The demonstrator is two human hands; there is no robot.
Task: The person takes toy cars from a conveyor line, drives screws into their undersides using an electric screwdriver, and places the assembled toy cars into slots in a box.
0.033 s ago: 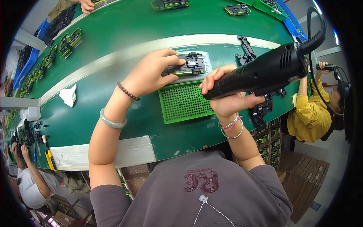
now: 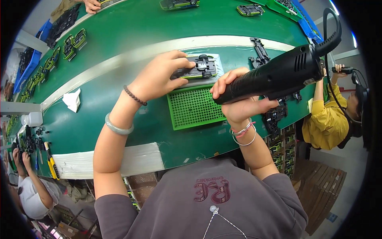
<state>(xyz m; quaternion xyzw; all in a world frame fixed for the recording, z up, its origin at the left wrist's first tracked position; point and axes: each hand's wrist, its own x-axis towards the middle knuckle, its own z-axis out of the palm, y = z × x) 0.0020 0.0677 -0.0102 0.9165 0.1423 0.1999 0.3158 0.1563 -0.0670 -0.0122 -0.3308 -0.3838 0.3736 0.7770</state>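
My left hand (image 2: 157, 75) holds a toy car (image 2: 206, 67) steady. The car is upside down, its dark underside and black wheels facing up and a yellow-green edge showing; my fingers and thumb cover its left end. Under it is a pale pad (image 2: 218, 65). In my right hand (image 2: 238, 110) is a black electric screwdriver (image 2: 274, 75), gripped round its body, its cord rising from the far right end. The screwdriver's tip is hidden by my hand. Just below the car lies a shallow green perforated basket (image 2: 195, 108).
Black chassis parts (image 2: 260, 53) lie right of the car, with more (image 2: 275, 115) beneath the screwdriver. A crumpled tissue (image 2: 72, 100) and yellow-handled cutter (image 2: 52, 165) are at left. Toy cars (image 2: 75, 43) sit across the green table (image 2: 139, 127). Co-workers are at both sides and the far edge.
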